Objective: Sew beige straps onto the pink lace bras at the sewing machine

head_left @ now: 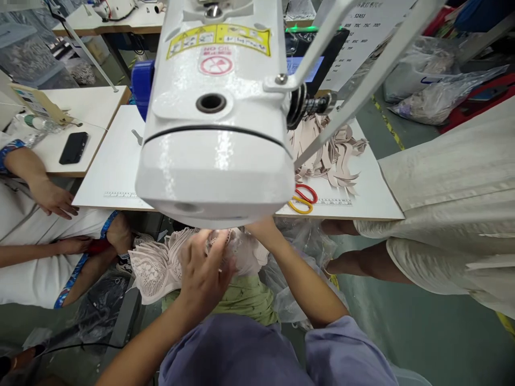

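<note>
Hands work at lace under a white machine, viewed from my distant post: the left hand (205,268) rests on pale lace cups (155,268), fingers bent and slightly parted, and blur leaves me unable to tell whether it pinches the fabric. The right hand (263,228) reaches to the same bundle, its fingers cut off from me by the machine housing, so I cannot tell its grip. The cups lie fanned above the lap, over green cloth (249,303), their far edge lost to view.

Clear plastic (287,289) crumples beside the right forearm, its contents hard to make out. Overhead, the machine (217,177), marked "NO OIL," blocks the middle of my view and hides whatever lies directly beneath its head. It also interrupts a ruler scale printed along the white tabletop (110,161). Red-and-yellow scissor handles (303,199) show at right, blades unseen, near a heap of beige strips (330,155).

At left, a seated co-worker (36,230) in white is cropped by the frame, near a dark phone (74,148); at right, a standing person (454,193) is cut off too. Beyond, a printed sheet (362,37) is partly covered by a screen (309,68) and pale rods.
</note>
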`<state>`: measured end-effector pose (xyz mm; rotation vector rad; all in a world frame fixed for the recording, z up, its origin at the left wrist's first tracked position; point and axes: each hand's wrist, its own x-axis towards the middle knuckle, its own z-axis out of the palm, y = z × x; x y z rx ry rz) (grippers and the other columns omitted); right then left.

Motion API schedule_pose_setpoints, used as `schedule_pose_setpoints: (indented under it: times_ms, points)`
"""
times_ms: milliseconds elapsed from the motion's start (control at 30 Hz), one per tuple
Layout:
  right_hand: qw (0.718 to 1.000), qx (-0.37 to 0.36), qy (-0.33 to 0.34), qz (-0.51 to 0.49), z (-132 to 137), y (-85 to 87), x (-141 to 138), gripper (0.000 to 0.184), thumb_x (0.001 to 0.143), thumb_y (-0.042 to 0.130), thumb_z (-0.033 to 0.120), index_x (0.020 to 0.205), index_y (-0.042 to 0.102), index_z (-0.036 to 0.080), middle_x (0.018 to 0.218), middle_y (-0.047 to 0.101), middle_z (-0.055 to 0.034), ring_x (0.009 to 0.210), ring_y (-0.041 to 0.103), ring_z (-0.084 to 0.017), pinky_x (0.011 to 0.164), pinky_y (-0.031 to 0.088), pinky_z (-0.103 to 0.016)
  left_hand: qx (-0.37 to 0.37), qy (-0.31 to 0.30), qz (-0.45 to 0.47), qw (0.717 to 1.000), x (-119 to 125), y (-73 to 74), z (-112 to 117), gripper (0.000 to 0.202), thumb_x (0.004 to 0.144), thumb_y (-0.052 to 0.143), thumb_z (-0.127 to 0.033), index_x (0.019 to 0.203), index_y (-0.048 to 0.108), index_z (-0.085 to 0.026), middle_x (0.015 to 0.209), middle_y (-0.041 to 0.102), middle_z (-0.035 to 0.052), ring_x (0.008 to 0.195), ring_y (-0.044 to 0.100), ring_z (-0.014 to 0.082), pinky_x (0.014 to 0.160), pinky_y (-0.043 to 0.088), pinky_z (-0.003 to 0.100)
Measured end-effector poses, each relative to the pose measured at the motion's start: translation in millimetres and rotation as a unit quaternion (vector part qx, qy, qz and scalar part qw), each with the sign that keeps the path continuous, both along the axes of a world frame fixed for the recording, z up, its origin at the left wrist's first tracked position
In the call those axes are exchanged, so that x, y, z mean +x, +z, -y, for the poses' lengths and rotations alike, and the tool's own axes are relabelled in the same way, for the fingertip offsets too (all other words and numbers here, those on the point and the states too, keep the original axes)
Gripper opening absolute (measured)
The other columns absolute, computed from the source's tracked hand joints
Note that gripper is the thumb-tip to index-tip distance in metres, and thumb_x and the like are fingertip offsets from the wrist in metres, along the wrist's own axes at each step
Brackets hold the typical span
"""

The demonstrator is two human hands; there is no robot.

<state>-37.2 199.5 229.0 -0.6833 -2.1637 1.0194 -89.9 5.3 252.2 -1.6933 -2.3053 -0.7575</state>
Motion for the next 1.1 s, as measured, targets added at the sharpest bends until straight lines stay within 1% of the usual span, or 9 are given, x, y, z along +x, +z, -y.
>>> schedule_pose_setpoints:
  times_ms: [67, 133, 267, 333, 400, 500, 700, 933, 1100]
  points:
    - [0.999, -0.031, -0.02, -0.021, 2.1, -1.1, 3.6, 0.016, 0.091, 0.055, 0.035, 0.087, 0.064, 0.022, 0.092, 0.062, -0.0064, 0.078, 0.059, -0.022, 0.075, 0.052, -0.037, 0.029, 0.021, 0.066, 0.997, -11.0, -5.6, 3.9, 0.051, 0.091, 0.064, -0.032, 0.137, 0.048, -0.019, 0.131, 0.051, 0.0192, 0.125, 0.048, 0.034, 0.106, 0.038, 0.052]
    - [0.996, -0.055, -0.026, -0.06, 5.4, -3.5, 8.6, 0.02, 0.093, 0.055, 0.039, 0.093, 0.064, 0.021, 0.097, 0.063, -0.0071, 0.077, 0.059, -0.02, 0.072, 0.052, -0.035, 0.049, 0.036, 0.183, 0.981, -23.2, -12.9, 5.1, 0.049, 0.093, 0.06, -0.038, 0.136, 0.047, -0.018, 0.131, 0.051, 0.0185, 0.126, 0.049, 0.0328, 0.106, 0.04, 0.05]
    - [0.987, -0.085, -0.026, -0.132, 17.8, -11.0, 21.1, 0.017, 0.094, 0.057, 0.035, 0.099, 0.064, 0.021, 0.104, 0.064, -0.0066, 0.082, 0.06, -0.018, 0.075, 0.051, -0.032, 0.036, -0.01, 0.462, 0.886, -42.1, -26.4, 0.7, 0.04, 0.099, 0.045, -0.044, 0.131, 0.049, -0.019, 0.124, 0.059, 0.0135, 0.118, 0.058, 0.0265, 0.101, 0.046, 0.041]
    - [0.983, -0.099, -0.027, -0.155, 26.1, -14.2, 27.4, 0.015, 0.094, 0.059, 0.035, 0.099, 0.063, 0.022, 0.102, 0.063, -0.0056, 0.082, 0.06, -0.017, 0.075, 0.051, -0.032, 0.015, -0.013, 0.528, 0.849, -46.1, -30.8, -1.3, 0.038, 0.097, 0.049, -0.046, 0.124, 0.053, -0.019, 0.116, 0.063, 0.0113, 0.11, 0.061, 0.0256, 0.095, 0.048, 0.038]
    - [0.981, -0.103, -0.019, -0.161, 34.0, -15.9, 33.3, 0.016, 0.093, 0.061, 0.036, 0.099, 0.062, 0.022, 0.101, 0.062, -0.0051, 0.081, 0.059, -0.017, 0.074, 0.051, -0.031, 0.013, 0.006, 0.546, 0.838, -46.6, -33.0, -1.9, 0.038, 0.093, 0.057, -0.047, 0.119, 0.054, -0.019, 0.112, 0.065, 0.0097, 0.104, 0.062, 0.0247, 0.088, 0.049, 0.035]
    - [0.985, -0.094, 0.003, -0.141, 42.6, -16.6, 40.8, 0.018, 0.091, 0.064, 0.037, 0.099, 0.061, 0.022, 0.103, 0.061, -0.0056, 0.082, 0.058, -0.016, 0.076, 0.051, -0.031, 0.015, 0.039, 0.532, 0.846, -43.9, -31.8, -1.6, 0.04, 0.087, 0.064, -0.045, 0.116, 0.051, -0.02, 0.108, 0.064, 0.008, 0.098, 0.063, 0.0231, 0.079, 0.049, 0.031]
    - [0.987, -0.083, 0.028, -0.133, 48.8, -22.8, 47.6, 0.027, 0.089, 0.068, 0.041, 0.106, 0.059, 0.023, 0.105, 0.059, -0.0062, 0.091, 0.059, -0.019, 0.081, 0.051, -0.033, 0.002, 0.078, 0.412, 0.908, -39.1, -23.9, -4.4, 0.036, 0.083, 0.069, -0.042, 0.104, 0.048, -0.021, 0.091, 0.054, 0.001, 0.081, 0.056, 0.0171, 0.072, 0.045, 0.028]
    - [0.988, -0.09, 0.034, -0.119, 49.9, -32.2, 49.3, 0.037, 0.089, 0.066, 0.051, 0.111, 0.058, 0.022, 0.107, 0.059, -0.0075, 0.091, 0.06, -0.02, 0.083, 0.051, -0.035, -0.014, 0.104, 0.327, 0.939, -35.9, -18.2, -6.1, 0.049, 0.08, 0.071, -0.049, 0.111, 0.046, -0.02, 0.099, 0.053, 0.0035, 0.088, 0.057, 0.0199, 0.077, 0.046, 0.032]
    - [0.987, -0.1, 0.051, -0.118, 49.9, -33.4, 52.7, 0.043, 0.088, 0.064, 0.057, 0.112, 0.06, 0.021, 0.106, 0.061, -0.0074, 0.09, 0.061, -0.02, 0.082, 0.05, -0.034, -0.018, 0.11, 0.302, 0.947, -34.8, -15.4, -7.3, 0.053, 0.081, 0.069, -0.053, 0.113, 0.045, -0.019, 0.103, 0.054, 0.0061, 0.092, 0.059, 0.0228, 0.079, 0.047, 0.035]
